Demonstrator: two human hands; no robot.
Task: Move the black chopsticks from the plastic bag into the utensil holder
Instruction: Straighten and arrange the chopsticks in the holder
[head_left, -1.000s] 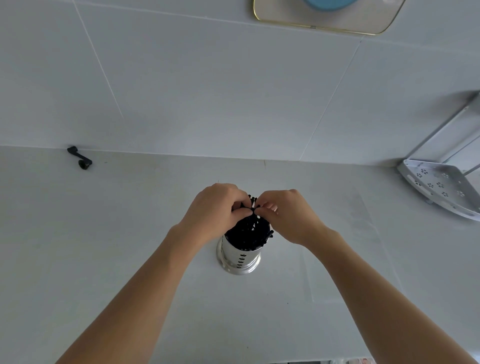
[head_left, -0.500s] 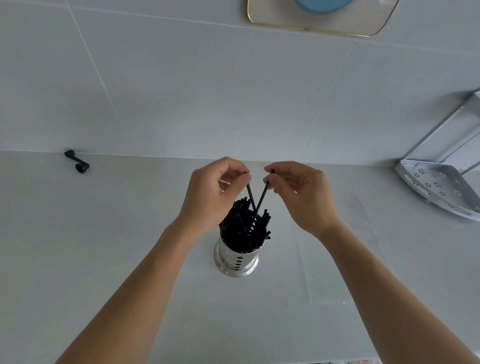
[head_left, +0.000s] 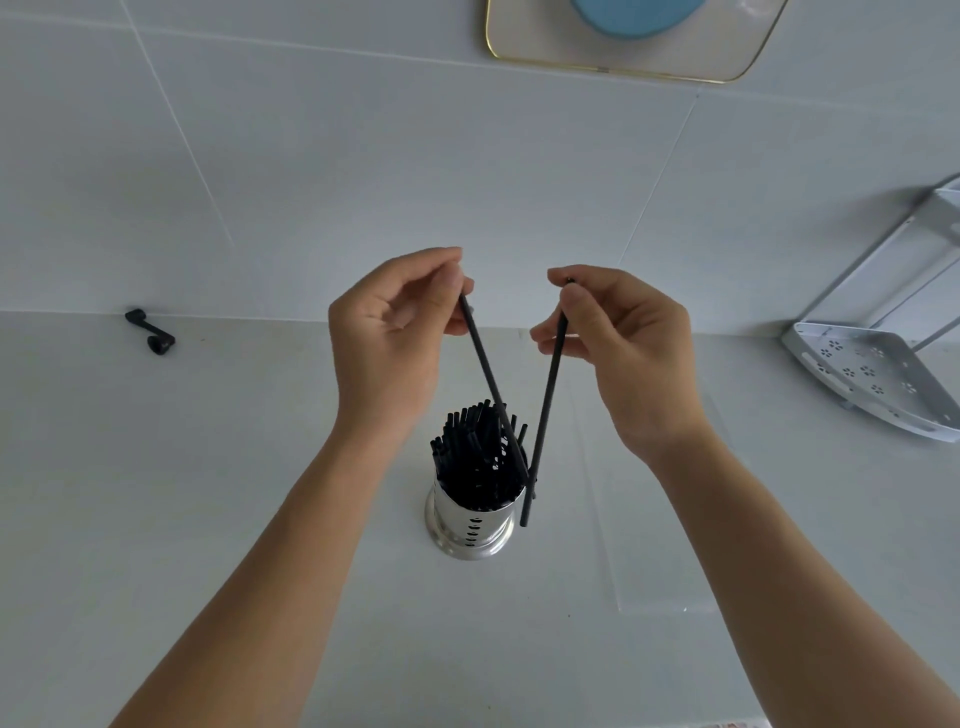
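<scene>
Hands: both have come up off the holder since a second ago, when they were bunched together right on top of the chopstick ends. Now they're apart and well above it.
Left hand (head_left: 395, 332): pinching the top of one black chopstick (head_left: 485, 364) between thumb and fingers; that stick slants down to the right into the bundle.
Right hand (head_left: 623, 343): same pinch on a second chopstick (head_left: 545, 410), which slants down to the left. Its lower tip hangs outside the holder, just past the right side of the rim, so this one looks pulled clear.
Crossing: the two sticks cross low down, right at the holder's right edge.
Utensil holder (head_left: 470, 525): shiny perforated metal cup, upright in the middle of the bench (head_left: 208, 519), packed with black chopsticks (head_left: 475, 447).
Plastic bag (head_left: 644, 519): looks like a flat clear sheet lying on the bench just right of the holder, hard to make out, seems empty.
What it means: honestly looks like most of the transfer is done and these two are getting re-seated, probably to sit straighter in the crowd.
Other stuff: small black handle thing (head_left: 150, 332) by the back edge on the left, white corner rack (head_left: 872, 374) at the right.
</scene>
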